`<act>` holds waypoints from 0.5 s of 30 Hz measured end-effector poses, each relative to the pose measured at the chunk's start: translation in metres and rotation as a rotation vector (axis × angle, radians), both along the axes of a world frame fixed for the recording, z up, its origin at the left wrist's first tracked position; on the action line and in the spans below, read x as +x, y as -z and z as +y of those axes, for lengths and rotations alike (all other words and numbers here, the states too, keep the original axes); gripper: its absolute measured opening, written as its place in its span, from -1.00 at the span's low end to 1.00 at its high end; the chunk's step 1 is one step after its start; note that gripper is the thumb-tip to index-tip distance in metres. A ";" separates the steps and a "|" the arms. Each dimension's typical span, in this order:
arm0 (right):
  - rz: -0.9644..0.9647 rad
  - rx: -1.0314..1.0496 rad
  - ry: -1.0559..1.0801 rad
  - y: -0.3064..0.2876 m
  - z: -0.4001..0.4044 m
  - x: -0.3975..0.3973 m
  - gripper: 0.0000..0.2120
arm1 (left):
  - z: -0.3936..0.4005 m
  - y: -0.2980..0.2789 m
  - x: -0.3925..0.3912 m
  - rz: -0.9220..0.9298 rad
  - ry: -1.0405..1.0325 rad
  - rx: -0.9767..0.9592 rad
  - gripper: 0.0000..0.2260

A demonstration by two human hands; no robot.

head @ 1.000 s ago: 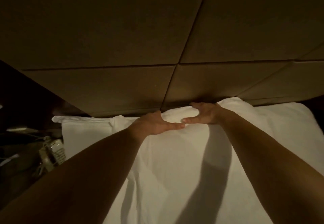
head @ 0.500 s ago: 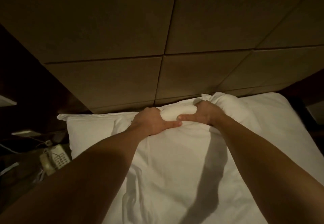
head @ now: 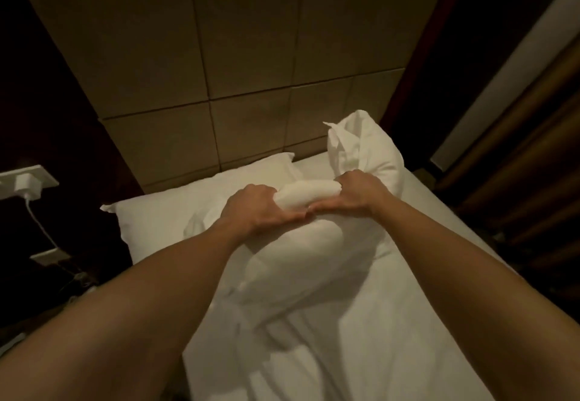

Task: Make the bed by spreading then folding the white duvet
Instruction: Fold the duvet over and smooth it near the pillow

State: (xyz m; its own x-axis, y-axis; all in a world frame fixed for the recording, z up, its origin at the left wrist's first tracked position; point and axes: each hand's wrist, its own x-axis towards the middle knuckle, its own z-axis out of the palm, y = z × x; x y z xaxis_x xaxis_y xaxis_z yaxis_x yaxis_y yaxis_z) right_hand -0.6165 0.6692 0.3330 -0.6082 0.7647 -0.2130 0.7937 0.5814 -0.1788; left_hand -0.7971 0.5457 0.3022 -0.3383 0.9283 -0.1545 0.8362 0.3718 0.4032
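You have both hands sunk into a bunched roll of white bedding at the centre of the frame: your left hand (head: 257, 209) grips its left end with the fingers curled over the top and the thumb stretched along the near side, and your right hand (head: 353, 193) grips the right end the same way, the two thumbs nearly touching. The white duvet (head: 301, 243), as far as you can judge, is this soft mass, gathered into a rounded hump below your hands and trailing in creases toward the lower centre of the frame; it lies over the bed (head: 420, 212), whose sheet shows bare at the right. This looks like the start of the spreading step: the cloth is lifted at the head end, not yet laid flat. The next move probably calls for you to keep a firm hold, draw your hands apart to find the edge or corners, and pull the hump out evenly. A flat pillow (head: 175, 212) lies at centre left against the padded headboard (head: 219, 71), and a second pillow (head: 367, 149) stands on end at upper centre right, just behind your right hand. The dim light makes it hard to tell where duvet ends and sheet or pillow begins. The foot of the bed is cut off below, and your fingertips are buried in the fabric. At the left edge a charger (head: 26, 184) sits plugged in, its cable running down into darkness.
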 end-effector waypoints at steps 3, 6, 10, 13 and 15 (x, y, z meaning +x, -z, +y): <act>0.015 -0.028 0.008 -0.008 -0.058 0.093 -0.22 | -0.050 -0.003 0.085 0.012 0.069 -0.001 -0.13; 0.045 -0.101 0.054 0.004 -0.109 0.188 -0.29 | -0.090 0.008 0.170 0.062 0.176 -0.030 -0.12; 0.017 -0.155 0.162 0.045 -0.161 0.295 -0.18 | -0.129 0.037 0.266 0.186 0.349 -0.075 -0.17; -0.001 -0.218 0.189 0.089 -0.199 0.355 -0.20 | -0.166 0.068 0.321 0.257 0.479 -0.102 -0.23; -0.050 -0.259 0.170 0.118 -0.227 0.384 -0.28 | -0.192 0.095 0.350 0.282 0.575 -0.183 -0.26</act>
State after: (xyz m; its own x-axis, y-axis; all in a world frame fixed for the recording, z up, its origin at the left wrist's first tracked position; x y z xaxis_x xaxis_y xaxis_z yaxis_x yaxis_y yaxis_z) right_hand -0.2329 0.4426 0.2151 -0.4598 0.7712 -0.4402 0.8873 0.3795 -0.2620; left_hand -0.4472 0.3538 0.2069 0.1526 0.9402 -0.3046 0.9859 -0.1234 0.1131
